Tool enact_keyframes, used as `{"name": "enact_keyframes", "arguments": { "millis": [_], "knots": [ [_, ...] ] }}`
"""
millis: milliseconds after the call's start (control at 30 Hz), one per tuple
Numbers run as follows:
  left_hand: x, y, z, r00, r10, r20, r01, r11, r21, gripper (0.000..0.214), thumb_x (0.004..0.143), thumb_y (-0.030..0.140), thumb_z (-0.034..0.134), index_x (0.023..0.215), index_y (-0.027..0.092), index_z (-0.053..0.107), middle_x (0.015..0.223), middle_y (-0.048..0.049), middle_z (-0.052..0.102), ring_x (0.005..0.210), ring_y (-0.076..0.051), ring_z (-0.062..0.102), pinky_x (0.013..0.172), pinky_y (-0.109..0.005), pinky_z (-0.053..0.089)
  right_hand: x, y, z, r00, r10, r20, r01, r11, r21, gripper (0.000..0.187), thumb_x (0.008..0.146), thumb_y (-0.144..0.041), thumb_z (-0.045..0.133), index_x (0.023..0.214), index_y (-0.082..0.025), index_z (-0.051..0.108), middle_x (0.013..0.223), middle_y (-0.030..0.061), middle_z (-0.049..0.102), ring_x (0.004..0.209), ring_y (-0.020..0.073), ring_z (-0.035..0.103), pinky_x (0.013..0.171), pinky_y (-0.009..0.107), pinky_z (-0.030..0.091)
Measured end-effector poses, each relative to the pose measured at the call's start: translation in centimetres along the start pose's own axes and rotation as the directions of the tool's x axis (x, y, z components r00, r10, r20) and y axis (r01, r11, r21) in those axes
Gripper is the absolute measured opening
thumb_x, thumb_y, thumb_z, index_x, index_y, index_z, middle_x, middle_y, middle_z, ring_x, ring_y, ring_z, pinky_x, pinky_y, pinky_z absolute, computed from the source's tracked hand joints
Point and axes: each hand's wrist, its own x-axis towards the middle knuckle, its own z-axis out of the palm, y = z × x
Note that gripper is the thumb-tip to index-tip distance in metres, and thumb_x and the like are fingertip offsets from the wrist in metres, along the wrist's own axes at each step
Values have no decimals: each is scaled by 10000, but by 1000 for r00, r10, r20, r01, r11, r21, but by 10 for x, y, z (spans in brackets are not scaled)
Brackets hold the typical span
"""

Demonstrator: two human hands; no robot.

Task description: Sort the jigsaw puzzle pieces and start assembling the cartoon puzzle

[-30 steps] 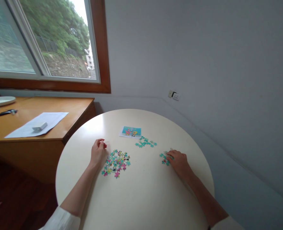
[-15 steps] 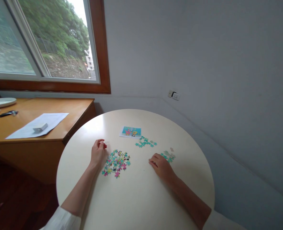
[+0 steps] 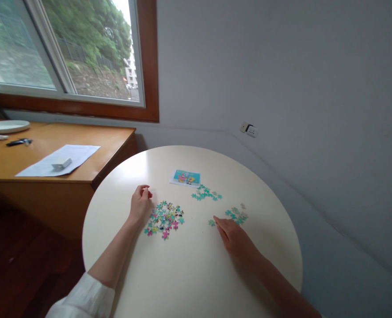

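Observation:
My right hand [image 3: 234,236] reaches over the right part of the round white table, fingers pinched together. At its fingertips a small green jigsaw piece [image 3: 211,223] lies at table height. Just beyond that hand is a loose group of green and greyish pieces [image 3: 237,214]. My left hand [image 3: 141,204] rests beside a pile of mixed-colour jigsaw pieces [image 3: 164,217], fingers curled in; whether anything is inside them is hidden. More green pieces [image 3: 205,193] lie spread in front of the picture card [image 3: 186,178], which shows cartoon figures on blue.
The round table [image 3: 172,278] stands near the wall. To the left is a wooden desk [image 3: 112,138] with a paper sheet [image 3: 83,152], a small white box [image 3: 61,164], a black object [image 3: 17,142] and a white plate [image 3: 6,127]. A wall socket [image 3: 251,131] sits behind.
My right hand has straightened its fingers, and a green jigsaw piece now shows at their tips. The left hand stays beside the pile. The whole view has shifted slightly.

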Motion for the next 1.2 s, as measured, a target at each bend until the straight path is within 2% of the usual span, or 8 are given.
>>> {"name": "enact_keyframes", "arguments": {
  "millis": [200,300,433,600,733,867,1000,1200],
  "knots": [
    [-1,1,0,1000,-10,6,10,1000,-2,208,739,338,442,820,177,546,587,5,534,579,-151,522,559,-266,405,-3,-11,4,998,13,62,0,978,-208,365,861,-223,403,1198,-191,541,1143,98,586,1015,240,525,902,391,389],
    [-1,1,0,1000,-10,14,10,1000,3,207,741,329,431,825,175,543,595,2,533,587,-152,522,564,-266,407,12,-15,7,994,65,84,-38,956,-291,387,854,-244,425,1228,-191,510,1195,112,559,1027,269,505,867,408,381],
    [-1,1,-1,1000,-14,14,14,1000,-3,207,737,319,429,832,172,539,592,1,533,584,-153,523,558,-267,409,43,-21,9,985,136,110,-91,935,-342,424,855,-273,430,1240,-100,477,1240,168,514,1042,312,480,849,429,366],
    [-1,2,-2,1000,-6,0,6,1000,26,213,737,318,426,832,170,546,605,-3,545,603,-156,538,568,-270,417,70,-25,14,984,175,32,-152,917,-368,420,879,-287,394,1247,-90,448,1255,180,492,1066,298,455,842,407,355],
    [-1,4,-2,1000,-20,0,20,1000,11,210,726,316,428,828,170,540,601,2,541,596,-153,537,550,-262,416,65,-29,19,981,193,-6,-180,905,-386,394,878,-257,401,1215,-62,465,1208,182,516,1050,277,459,848,390,353],
    [-1,5,-1,999,-35,7,35,999,13,214,727,321,424,825,172,540,595,2,541,584,-151,531,534,-257,409,48,-43,20,984,175,30,-151,913,-379,345,872,-199,395,1166,-60,509,1165,178,542,1037,267,470,872,384,346],
    [-1,4,-1,1000,-21,4,21,1000,15,205,721,312,430,819,171,541,582,7,538,578,-148,529,548,-259,413,37,-65,27,992,100,81,-70,947,-313,386,877,-139,342,1234,-73,472,1264,166,498,1116,254,439,936,386,317],
    [-2,4,-2,999,-33,1,33,999,11,217,723,321,430,829,171,544,600,4,539,593,-147,530,554,-257,416,41,-93,37,994,-29,108,42,992,-121,446,908,-231,312,1334,-109,365,1384,129,397,1230,251,360,979,424,300]
  ]
}}
